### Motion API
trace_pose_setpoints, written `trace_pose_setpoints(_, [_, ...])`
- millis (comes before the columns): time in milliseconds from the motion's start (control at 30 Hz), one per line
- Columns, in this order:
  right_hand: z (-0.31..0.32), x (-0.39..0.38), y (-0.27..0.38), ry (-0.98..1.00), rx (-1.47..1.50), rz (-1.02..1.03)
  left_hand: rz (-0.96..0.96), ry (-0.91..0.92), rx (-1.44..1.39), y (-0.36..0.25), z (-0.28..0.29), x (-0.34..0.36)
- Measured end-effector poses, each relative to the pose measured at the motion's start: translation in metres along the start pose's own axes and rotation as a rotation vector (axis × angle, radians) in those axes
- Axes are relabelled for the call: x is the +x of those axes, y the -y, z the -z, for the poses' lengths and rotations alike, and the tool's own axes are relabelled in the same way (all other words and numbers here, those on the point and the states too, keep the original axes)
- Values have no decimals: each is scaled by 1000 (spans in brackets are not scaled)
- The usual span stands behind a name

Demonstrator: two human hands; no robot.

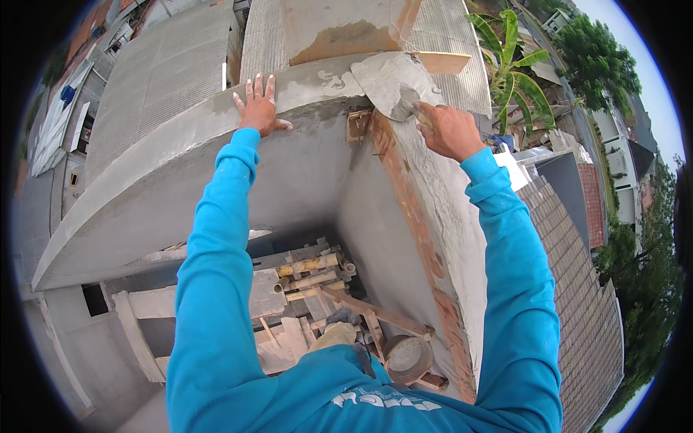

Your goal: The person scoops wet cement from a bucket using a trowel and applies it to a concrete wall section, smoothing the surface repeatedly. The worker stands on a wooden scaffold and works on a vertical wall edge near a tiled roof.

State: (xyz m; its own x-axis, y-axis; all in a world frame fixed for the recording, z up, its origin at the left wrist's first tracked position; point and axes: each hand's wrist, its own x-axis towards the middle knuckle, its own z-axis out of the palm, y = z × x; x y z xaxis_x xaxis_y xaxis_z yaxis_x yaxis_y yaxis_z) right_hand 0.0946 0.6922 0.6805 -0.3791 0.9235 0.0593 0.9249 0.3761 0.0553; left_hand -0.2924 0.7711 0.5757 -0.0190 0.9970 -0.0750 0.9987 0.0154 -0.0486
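Note:
My right hand (453,132) is wrapped round the handle of a trowel (406,105). Its mortar-smeared blade rests on wet grey mortar (386,77) spread over the corner where two wall tops meet. With fingers spread, my left hand (258,108) lies on the top edge of the curved plastered wall (180,137), holding nothing. Just below the corner, a small wooden block (357,126) sticks out from the wall. A mortar-stained wooden board (411,209) runs along the inner edge of the right-hand wall top (449,209).
Far below between the walls are bamboo poles (310,265), planks (379,310) and a round bucket (408,359) with grey contents. A wooden strip (444,63) juts out past the corner. Corrugated roofs (155,86), a tiled roof (577,303) and a banana plant (516,72) lie outside the walls.

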Motion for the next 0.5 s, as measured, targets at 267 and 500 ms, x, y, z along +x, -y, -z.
trace_pose_setpoints(267, [-8, 38, -72, 76, 10, -225, -13, -6, 0, -2, 0, -1])
trace_pose_setpoints(500, [-20, 44, -121, 132, 166, -233, -14, -23, 16, 3, -1, -2])
